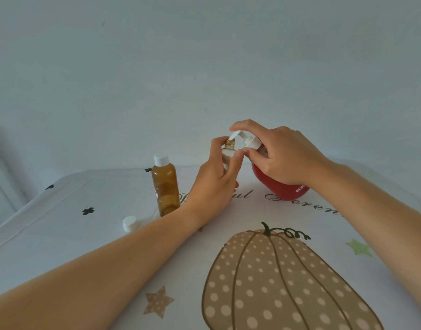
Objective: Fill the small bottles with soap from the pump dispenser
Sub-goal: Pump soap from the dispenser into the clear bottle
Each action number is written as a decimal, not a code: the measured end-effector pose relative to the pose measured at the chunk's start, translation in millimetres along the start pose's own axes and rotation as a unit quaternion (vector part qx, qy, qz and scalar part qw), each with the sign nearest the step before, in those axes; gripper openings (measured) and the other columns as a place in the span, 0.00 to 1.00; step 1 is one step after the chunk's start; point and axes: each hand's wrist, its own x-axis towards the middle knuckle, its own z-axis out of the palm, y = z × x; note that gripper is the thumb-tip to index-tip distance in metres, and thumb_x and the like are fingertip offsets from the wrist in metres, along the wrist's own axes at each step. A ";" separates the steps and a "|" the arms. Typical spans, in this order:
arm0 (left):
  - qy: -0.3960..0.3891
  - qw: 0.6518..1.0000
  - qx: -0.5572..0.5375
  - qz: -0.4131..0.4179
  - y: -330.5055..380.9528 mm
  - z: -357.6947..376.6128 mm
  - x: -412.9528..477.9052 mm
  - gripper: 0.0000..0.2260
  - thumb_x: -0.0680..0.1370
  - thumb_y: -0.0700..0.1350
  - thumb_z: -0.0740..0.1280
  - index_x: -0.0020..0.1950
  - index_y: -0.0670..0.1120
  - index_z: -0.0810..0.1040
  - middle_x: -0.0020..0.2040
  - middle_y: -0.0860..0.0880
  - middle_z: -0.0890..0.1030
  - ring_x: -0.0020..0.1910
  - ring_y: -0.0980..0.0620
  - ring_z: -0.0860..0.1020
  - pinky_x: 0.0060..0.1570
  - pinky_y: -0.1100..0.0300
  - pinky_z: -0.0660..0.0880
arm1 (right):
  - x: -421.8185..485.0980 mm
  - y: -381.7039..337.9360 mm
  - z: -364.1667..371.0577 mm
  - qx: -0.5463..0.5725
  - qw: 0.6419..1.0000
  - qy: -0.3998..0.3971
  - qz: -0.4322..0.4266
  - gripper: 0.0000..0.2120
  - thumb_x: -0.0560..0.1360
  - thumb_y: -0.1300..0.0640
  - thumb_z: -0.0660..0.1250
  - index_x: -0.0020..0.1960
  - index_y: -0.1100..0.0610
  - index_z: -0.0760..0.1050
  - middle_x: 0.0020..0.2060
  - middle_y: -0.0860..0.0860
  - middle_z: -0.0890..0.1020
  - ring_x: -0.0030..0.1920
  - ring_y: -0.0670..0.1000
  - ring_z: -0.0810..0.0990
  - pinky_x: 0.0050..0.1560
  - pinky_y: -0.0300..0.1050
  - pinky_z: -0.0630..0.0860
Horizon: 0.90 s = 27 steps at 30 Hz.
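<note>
Counting two small bottles in view: one appears finished, one is under the pump, so by my judgement the task is about halfway.

- Item 1, small cylindrical plastic bottle full of amber-brown soap (165,186): upright on the table, white screw cap on, filled almost to the shoulder. Judged done.
- Item 2, small clear plastic bottle (229,152): uncapped, held upright just left of the dispenser, its mouth directly under the spout tip. A golden trace shows at the neck; the visible body looks mostly clear, and fingers hide the rest. Judged barely started.
- Item 3, round red pump dispenser (283,191): standing on the table, white pump head (250,140) on; its level cannot be read.
- Item 4, loose white round cap (130,223): lying on the white printed tablecloth (109,198), well apart from item 2, which is probably its bottle.
- Left hand (214,184): wrapped round item 2.
- Right hand (283,158): curled over the pump head, forefinger along the spout.

Left to do: pump item 2 full, then cap it.
</note>
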 end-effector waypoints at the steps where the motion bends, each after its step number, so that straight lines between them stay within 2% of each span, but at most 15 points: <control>1: 0.000 1.000 0.000 0.000 -0.1 0.2 0.0 0.21 0.87 0.59 0.56 0.78 0.54 0.60 0.47 0.51 0.80 0.36 0.61 0.82 0.38 0.62 0.79 | 0.1 0.3 0.1 0.001 1.000 0.000 0.001 0.20 0.84 0.50 0.63 0.75 0.38 0.67 0.24 0.45 0.72 0.27 0.45 0.73 0.33 0.42 0.68; 8: 0.007 1.000 -0.009 -0.009 0.1 1.7 0.0 0.18 0.87 0.59 0.57 0.74 0.53 0.62 0.47 0.52 0.80 0.34 0.60 0.82 0.35 0.63 0.77 | -0.6 -0.7 -0.7 -0.001 1.000 0.001 0.003 0.20 0.83 0.50 0.62 0.74 0.39 0.67 0.25 0.46 0.73 0.27 0.46 0.74 0.34 0.45 0.73; 13: -0.003 1.000 -0.001 -0.011 0.6 2.4 -1.4 0.18 0.86 0.62 0.56 0.71 0.55 0.62 0.47 0.53 0.81 0.35 0.61 0.82 0.35 0.63 0.77 | 0.5 1.5 1.0 0.002 1.000 0.007 0.007 0.16 0.83 0.50 0.63 0.70 0.41 0.70 0.24 0.45 0.72 0.26 0.45 0.72 0.34 0.43 0.66; 16: -0.010 1.000 0.014 -0.011 1.0 3.4 -1.7 0.19 0.86 0.63 0.56 0.72 0.55 0.62 0.47 0.54 0.81 0.36 0.62 0.82 0.36 0.62 0.78 | 0.4 2.4 0.7 0.003 1.000 0.004 0.009 0.14 0.84 0.50 0.63 0.68 0.42 0.70 0.24 0.45 0.72 0.26 0.45 0.73 0.34 0.42 0.66; 21: 0.007 1.000 -0.005 -0.004 1.0 1.1 -0.4 0.12 0.86 0.61 0.57 0.67 0.59 0.61 0.46 0.53 0.81 0.36 0.60 0.82 0.35 0.63 0.78 | 0.0 -0.6 -0.4 -0.006 1.000 0.001 0.007 0.19 0.84 0.51 0.62 0.73 0.40 0.68 0.24 0.45 0.71 0.26 0.44 0.72 0.33 0.42 0.66; 27: 0.009 1.000 -0.006 -0.002 -0.4 1.1 0.5 0.11 0.87 0.60 0.57 0.67 0.59 0.61 0.46 0.53 0.81 0.37 0.60 0.83 0.36 0.62 0.80 | 1.0 -0.5 1.2 -0.011 1.000 0.002 0.009 0.20 0.84 0.51 0.63 0.75 0.39 0.67 0.24 0.45 0.72 0.27 0.45 0.72 0.33 0.43 0.66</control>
